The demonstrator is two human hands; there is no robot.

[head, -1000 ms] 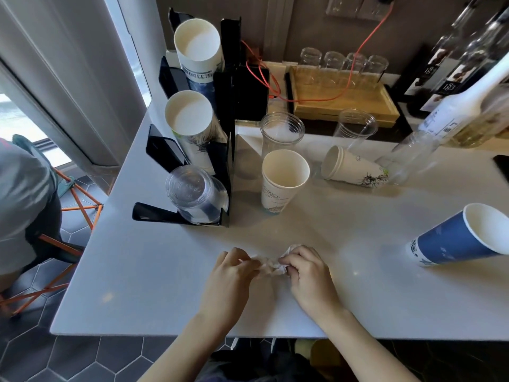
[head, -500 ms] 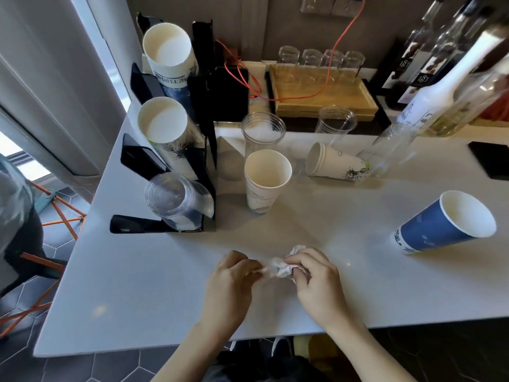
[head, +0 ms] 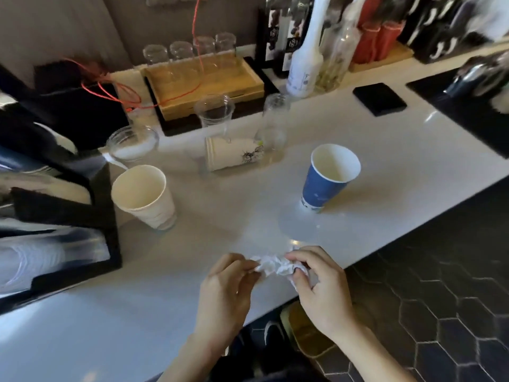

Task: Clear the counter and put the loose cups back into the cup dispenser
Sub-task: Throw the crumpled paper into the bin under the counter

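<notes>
Two hands, left [head: 224, 292] and right [head: 321, 289], each grip pinching one crumpled tissue [head: 275, 266], three paper cups, three clear cups

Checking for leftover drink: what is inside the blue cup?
The blue cup stands upright; its pale inner wall looks bare, with no liquid visible. The very bottom is hidden by its near wall.
</notes>
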